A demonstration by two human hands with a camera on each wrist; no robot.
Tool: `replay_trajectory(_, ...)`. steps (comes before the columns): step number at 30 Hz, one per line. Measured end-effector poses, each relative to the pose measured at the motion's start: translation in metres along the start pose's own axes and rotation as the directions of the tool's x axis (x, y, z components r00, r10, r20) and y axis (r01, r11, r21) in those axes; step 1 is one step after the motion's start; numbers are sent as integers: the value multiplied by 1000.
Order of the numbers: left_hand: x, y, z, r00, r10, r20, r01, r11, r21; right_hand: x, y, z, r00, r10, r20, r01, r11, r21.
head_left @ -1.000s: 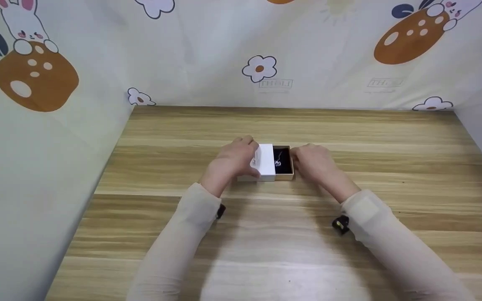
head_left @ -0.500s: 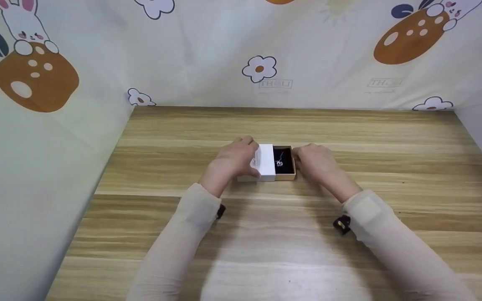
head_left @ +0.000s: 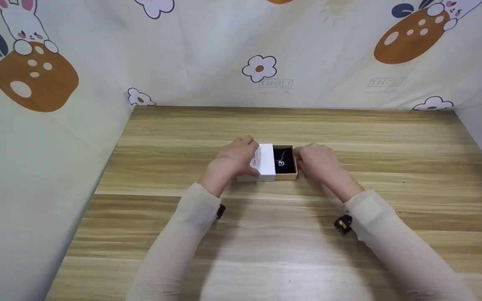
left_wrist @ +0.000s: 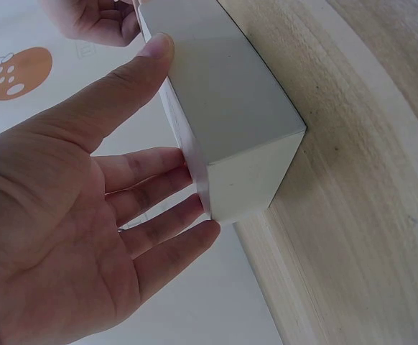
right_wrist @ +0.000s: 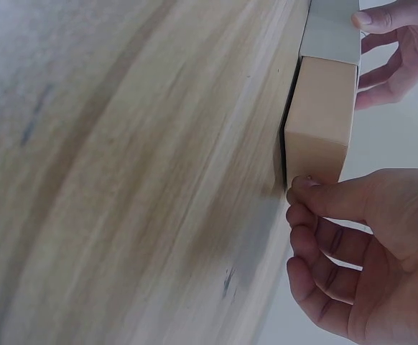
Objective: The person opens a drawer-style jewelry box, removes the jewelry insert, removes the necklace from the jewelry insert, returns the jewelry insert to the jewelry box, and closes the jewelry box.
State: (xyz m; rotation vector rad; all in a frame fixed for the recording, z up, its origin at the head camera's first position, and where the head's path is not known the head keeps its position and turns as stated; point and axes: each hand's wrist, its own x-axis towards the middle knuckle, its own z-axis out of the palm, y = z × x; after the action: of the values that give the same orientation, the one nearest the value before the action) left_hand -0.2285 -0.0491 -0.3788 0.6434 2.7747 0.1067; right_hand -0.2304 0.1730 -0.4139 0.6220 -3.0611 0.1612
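A small sliding jewelry box lies on the table. Its white sleeve point(head_left: 268, 161) is on the left, and a tan inner drawer point(head_left: 286, 177) sticks out to the right. On the drawer's black lining point(head_left: 290, 167) lies a silver necklace point(head_left: 281, 163) with a pendant; part of its chain is under the sleeve. My left hand point(head_left: 232, 156) holds the sleeve from above, thumb at the near top edge and fingers across the top, as the left wrist view point(left_wrist: 72, 187) shows. At the drawer's outer end, my right hand point(head_left: 318, 163) pinches with thumb and curled forefinger; the pinched bit is hidden.
The wood-grain table point(head_left: 266, 251) spreads around the box on every side. Behind it and to the left hang pale printed sheets point(head_left: 207, 54) with rabbits, oranges and flowers. A small black device point(head_left: 343, 224) sits at the right wrist.
The drawer has slid slightly further right out of the sleeve, with my right hand moving along with it. More of the necklace shows. My left hand and the sleeve have stayed in place.
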Motion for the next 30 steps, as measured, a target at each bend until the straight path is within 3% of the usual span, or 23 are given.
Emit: replay_trajectory(30, 1, 0, 0, 1000, 4, 0, -4, 1000, 15, -2, 4, -2, 1000, 27, 3, -27, 999, 17)
